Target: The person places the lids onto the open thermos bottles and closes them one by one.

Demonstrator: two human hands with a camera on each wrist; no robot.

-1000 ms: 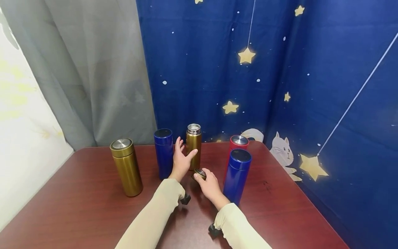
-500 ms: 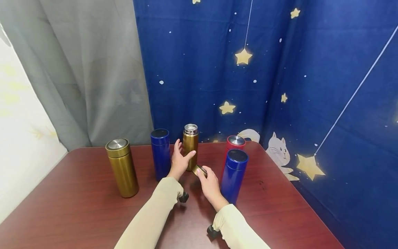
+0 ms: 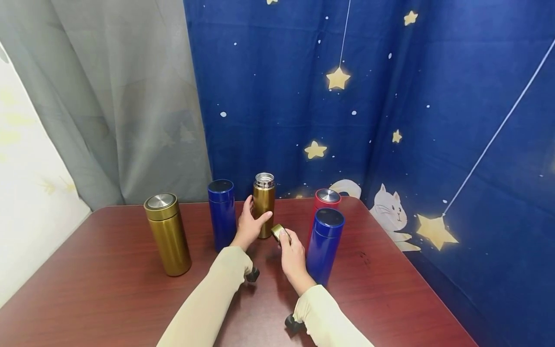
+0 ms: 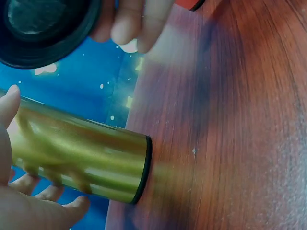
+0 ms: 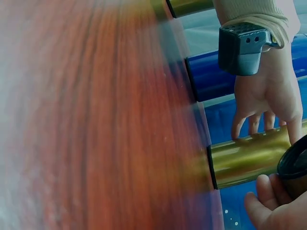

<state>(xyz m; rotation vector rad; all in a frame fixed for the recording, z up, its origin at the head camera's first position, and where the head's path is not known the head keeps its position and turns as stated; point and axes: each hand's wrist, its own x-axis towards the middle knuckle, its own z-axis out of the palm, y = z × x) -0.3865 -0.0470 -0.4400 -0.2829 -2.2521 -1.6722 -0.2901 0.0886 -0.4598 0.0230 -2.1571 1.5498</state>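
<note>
An uncapped gold thermos bottle (image 3: 263, 202) stands upright at the far side of the table, its steel mouth facing up. My left hand (image 3: 249, 226) is beside it, fingers along its left side and thumb spread across the front; in the left wrist view, the fingers extend below the gold bottle (image 4: 96, 153). My right hand (image 3: 292, 253) pinches the gold lid (image 3: 277, 232), tilted in front of the bottle and to its right. The left wrist view shows the dark underside of that lid (image 4: 41, 55), close to the left hand.
A capped blue thermos (image 3: 223, 214) stands just left of the left hand, and a larger gold thermos (image 3: 170, 238) farther left. Another blue thermos (image 3: 324, 250) is close by the right wrist, partly hiding a red one (image 3: 327, 198). The brown table (image 3: 108, 289) ends before the curtains.
My left hand has come nearer to the uncapped bottle. My right hand has raised the lid slightly and turned it from top-up to tilted. The head view has shifted a little.
</note>
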